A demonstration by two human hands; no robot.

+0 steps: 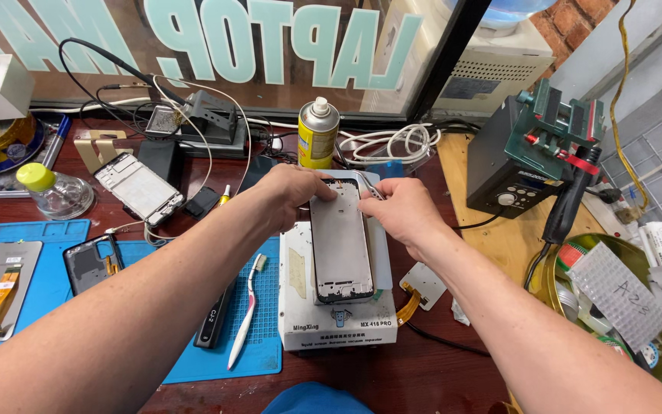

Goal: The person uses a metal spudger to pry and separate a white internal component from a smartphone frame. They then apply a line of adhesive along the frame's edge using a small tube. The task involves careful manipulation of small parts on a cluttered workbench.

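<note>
while both hands met at the top of the phone frame (341, 244), it lay flat on the white heater pad (336, 314), long side running away from the camera. left hand (291, 193) was closed over the frame's top-left corner, fingers curled down on the edge. right hand (401, 207) pinched narrow at the top-right corner, w/ a small metal tool (372, 191) between thumb & finger; couldn't tell if the tip was under the edge yet.

judgement: step looked like lifting or seating smth along that top edge. to do it well, left hand should've pinned the frame so it didn't slide on the pad, tool kept shallow & near flat, working along the seam in small moves, not levering hard at 1 spot. the flex cable (408, 305) by the pad's right side was close, so elbows & wrist needed to stay off it.

nearby: toothbrush (244, 312) on the blue mat (263, 337) to the left, spray can (318, 133) behind, 2nd frame (139, 187) further left, well apart.
</note>
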